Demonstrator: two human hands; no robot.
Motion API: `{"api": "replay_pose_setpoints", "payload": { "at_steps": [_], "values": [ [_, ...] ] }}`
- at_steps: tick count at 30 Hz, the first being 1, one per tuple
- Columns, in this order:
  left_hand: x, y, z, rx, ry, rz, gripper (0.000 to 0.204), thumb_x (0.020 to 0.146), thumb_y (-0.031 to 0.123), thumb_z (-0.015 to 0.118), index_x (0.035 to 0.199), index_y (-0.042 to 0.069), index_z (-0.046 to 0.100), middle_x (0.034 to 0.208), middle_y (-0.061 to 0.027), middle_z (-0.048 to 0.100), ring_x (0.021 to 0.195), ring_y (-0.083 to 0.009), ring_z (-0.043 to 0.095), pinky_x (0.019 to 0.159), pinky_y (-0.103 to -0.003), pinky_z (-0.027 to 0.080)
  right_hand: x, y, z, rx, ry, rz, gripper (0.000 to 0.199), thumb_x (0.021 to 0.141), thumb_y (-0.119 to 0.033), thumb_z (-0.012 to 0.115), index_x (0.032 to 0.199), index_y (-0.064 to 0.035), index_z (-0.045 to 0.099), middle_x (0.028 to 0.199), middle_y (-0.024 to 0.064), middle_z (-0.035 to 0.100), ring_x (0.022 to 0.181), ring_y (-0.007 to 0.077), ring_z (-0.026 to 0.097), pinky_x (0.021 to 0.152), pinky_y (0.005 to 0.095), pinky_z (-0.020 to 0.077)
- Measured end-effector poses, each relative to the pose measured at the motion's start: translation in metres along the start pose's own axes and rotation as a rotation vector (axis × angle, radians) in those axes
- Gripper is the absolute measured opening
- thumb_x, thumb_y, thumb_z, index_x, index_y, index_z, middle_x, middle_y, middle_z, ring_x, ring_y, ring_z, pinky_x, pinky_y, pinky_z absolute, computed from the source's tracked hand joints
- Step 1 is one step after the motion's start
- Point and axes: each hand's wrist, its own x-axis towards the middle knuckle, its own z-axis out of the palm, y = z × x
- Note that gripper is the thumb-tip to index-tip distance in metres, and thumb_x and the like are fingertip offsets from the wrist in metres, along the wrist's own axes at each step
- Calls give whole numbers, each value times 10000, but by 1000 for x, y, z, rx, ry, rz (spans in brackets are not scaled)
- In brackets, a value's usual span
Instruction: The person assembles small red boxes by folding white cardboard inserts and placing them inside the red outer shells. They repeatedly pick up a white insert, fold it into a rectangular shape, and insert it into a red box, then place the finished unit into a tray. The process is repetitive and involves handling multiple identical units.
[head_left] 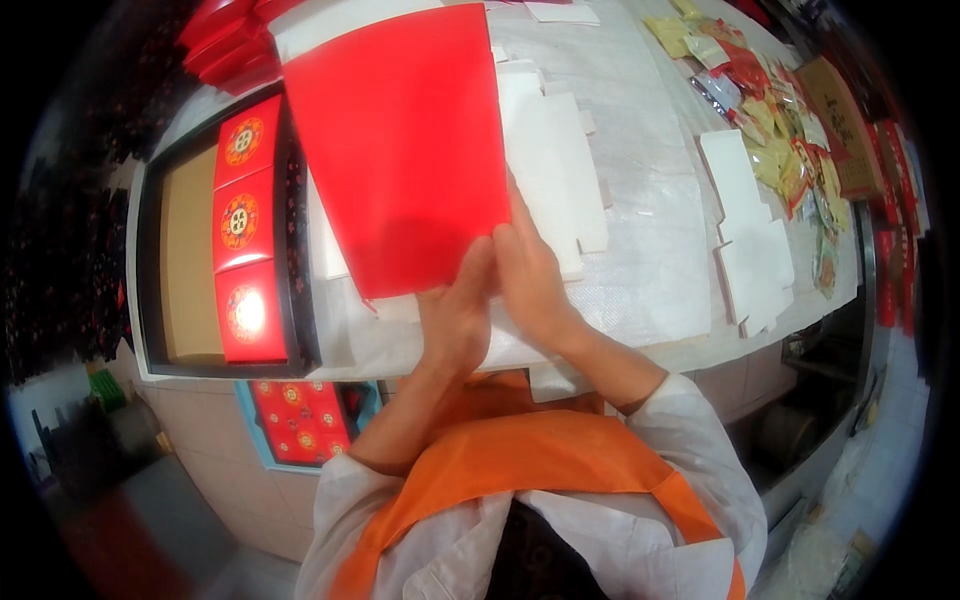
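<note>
Head view, frame centre: left hand [455, 310] and right hand [530, 275], grip closed, pinch red card sheet [400, 140] at its lower corner; light, stiff, probably creases easily.

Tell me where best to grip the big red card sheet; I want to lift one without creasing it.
Grip the red card sheet at its near bottom edge, coming from the person's side, as the left hand and right hand do now. That edge hangs free above the white table, while the far end tilts away, so fingers can probably pinch both faces there.
</note>
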Motion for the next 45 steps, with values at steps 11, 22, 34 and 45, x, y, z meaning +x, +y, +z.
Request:
{"api": "replay_pose_setpoints", "payload": {
  "at_steps": [11, 22, 34, 45],
  "values": [
    [-32, -4, -11, 242, -234, -384, 225, 864, 141, 552, 1035, -5, 553, 934, -47, 567, 853, -128, 525, 762, -272, 425, 20, -10, -42, 330, 126, -20, 719, 868, -161, 515, 1403, -26, 54, 1297, 181, 363, 1151, 225, 420, 951, 323, 367],
    [-43, 35, -84, 873, -62, 143, 574, 821, 146, 583, 1319, 36, 321, 1297, -145, 396, 1132, -231, 441, 921, -323, 393, -61, 18, -31, 206, 105, 85, 702, 829, -41, 483, 1394, 9, 71, 1389, 177, 238, 1263, 244, 297, 1037, 349, 254],
    [-52, -8, -77, 620, 33, -89, 303, 885, 154, 470, 1165, 59, 403, 1244, -114, 425, 1137, -199, 425, 981, -295, 316, -64, 50, -34, 46, 4, 13, 289, 932, -149, 339, 1163, -18, 453, 1343, 172, 327, 1212, 227, 359, 994, 325, 285],
    [-45, -18, -55, 400, 183, 282, 212, 834, -21, 495, 1008, 57, 402, 1025, -130, 556, 986, -205, 533, 889, -314, 404, -57, 44, -18, 452, 244, 171, 73, 898, -27, 436, 954, -5, 479, 1091, 108, 535, 993, 162, 531, 842, 284, 447]
  ]
}}
